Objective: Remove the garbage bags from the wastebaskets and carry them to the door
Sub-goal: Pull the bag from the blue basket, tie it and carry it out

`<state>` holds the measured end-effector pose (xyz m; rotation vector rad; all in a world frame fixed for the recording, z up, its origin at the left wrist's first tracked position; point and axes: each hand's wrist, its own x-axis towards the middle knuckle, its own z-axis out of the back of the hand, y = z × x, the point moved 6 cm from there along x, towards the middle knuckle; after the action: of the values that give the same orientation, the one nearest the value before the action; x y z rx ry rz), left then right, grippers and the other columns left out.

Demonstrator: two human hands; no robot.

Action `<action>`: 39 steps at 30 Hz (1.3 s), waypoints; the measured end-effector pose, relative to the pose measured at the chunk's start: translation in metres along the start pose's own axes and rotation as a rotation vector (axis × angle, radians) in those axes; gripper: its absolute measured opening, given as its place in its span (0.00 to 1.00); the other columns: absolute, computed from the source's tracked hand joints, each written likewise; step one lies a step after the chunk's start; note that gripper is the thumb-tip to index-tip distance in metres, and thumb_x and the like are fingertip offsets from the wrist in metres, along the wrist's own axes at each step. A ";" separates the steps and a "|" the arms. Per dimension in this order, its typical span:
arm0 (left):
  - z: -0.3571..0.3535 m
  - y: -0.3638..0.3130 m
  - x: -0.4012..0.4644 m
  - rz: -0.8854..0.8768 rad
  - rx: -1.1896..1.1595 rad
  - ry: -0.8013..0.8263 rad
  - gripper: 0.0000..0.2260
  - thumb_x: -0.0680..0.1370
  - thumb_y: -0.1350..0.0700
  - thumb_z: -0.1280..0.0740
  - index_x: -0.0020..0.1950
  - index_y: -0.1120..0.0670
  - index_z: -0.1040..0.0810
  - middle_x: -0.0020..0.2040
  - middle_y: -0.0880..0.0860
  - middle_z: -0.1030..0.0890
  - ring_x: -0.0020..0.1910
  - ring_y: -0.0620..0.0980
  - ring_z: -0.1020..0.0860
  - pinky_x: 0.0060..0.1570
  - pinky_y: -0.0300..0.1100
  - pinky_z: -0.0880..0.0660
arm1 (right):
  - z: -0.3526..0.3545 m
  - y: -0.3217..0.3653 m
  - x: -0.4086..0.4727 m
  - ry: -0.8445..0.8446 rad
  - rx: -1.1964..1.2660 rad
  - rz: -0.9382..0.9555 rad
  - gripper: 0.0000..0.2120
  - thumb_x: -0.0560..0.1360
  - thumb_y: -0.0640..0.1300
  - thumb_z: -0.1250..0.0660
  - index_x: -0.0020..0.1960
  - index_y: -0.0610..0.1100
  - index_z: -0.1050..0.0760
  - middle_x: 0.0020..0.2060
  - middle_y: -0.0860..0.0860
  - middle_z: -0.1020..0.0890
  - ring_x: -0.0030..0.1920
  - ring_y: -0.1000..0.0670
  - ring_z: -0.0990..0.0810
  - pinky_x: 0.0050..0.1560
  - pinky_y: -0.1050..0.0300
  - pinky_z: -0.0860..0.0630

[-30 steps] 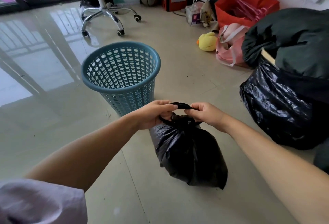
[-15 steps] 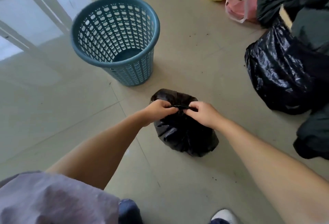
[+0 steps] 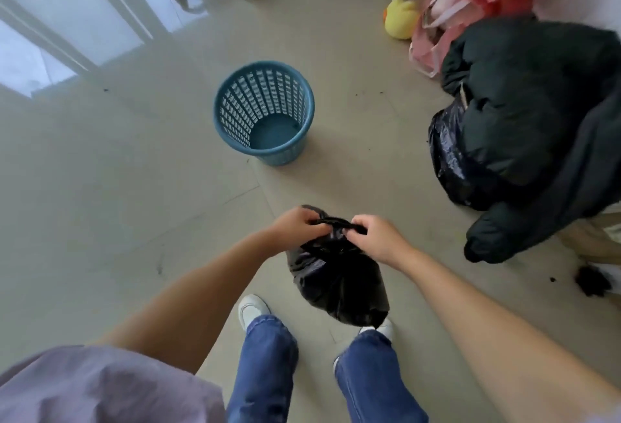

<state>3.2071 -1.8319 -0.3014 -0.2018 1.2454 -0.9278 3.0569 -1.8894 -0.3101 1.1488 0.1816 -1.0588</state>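
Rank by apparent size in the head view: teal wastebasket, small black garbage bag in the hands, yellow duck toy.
1-2. Teal wastebasket and black garbage bag: look alike; the bag is nearer the camera, so not ranked.
3. Yellow duck toy: clearly smallest, though farthest.

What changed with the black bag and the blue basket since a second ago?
The garbage bag now hangs in front of the person's legs, farther from the wastebasket, which sits farther off and looks empty. The left hand and right hand still grip the bag's gathered top. The basket stayed upright on the floor.
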 end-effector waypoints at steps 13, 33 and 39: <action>-0.020 -0.121 -0.177 -0.187 0.359 0.154 0.14 0.77 0.50 0.36 0.32 0.53 0.30 0.29 0.50 0.32 0.30 0.46 0.33 0.33 0.41 0.37 | 0.043 0.065 -0.225 -0.204 0.178 -0.062 0.07 0.75 0.47 0.35 0.45 0.44 0.22 0.31 0.57 0.26 0.34 0.58 0.29 0.32 0.68 0.35; -0.442 -0.237 -0.387 -0.861 1.242 0.897 0.10 0.79 0.51 0.37 0.42 0.56 0.27 0.31 0.48 0.29 0.30 0.44 0.31 0.30 0.37 0.38 | -0.108 -0.140 -0.661 -1.019 0.843 -0.666 0.11 0.76 0.49 0.37 0.41 0.43 0.24 0.30 0.53 0.25 0.29 0.56 0.28 0.29 0.64 0.36; -0.612 -0.216 -0.515 -1.083 1.388 1.088 0.10 0.79 0.51 0.38 0.42 0.57 0.26 0.33 0.49 0.28 0.32 0.46 0.30 0.29 0.34 0.37 | -0.197 -0.202 -0.825 -1.185 0.937 -0.832 0.11 0.76 0.48 0.37 0.39 0.44 0.26 0.30 0.52 0.26 0.30 0.54 0.29 0.30 0.62 0.36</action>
<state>2.5566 -1.4026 -0.0184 0.9561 1.0389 -2.8676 2.5391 -1.2469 -0.0297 1.0231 -0.9457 -2.5572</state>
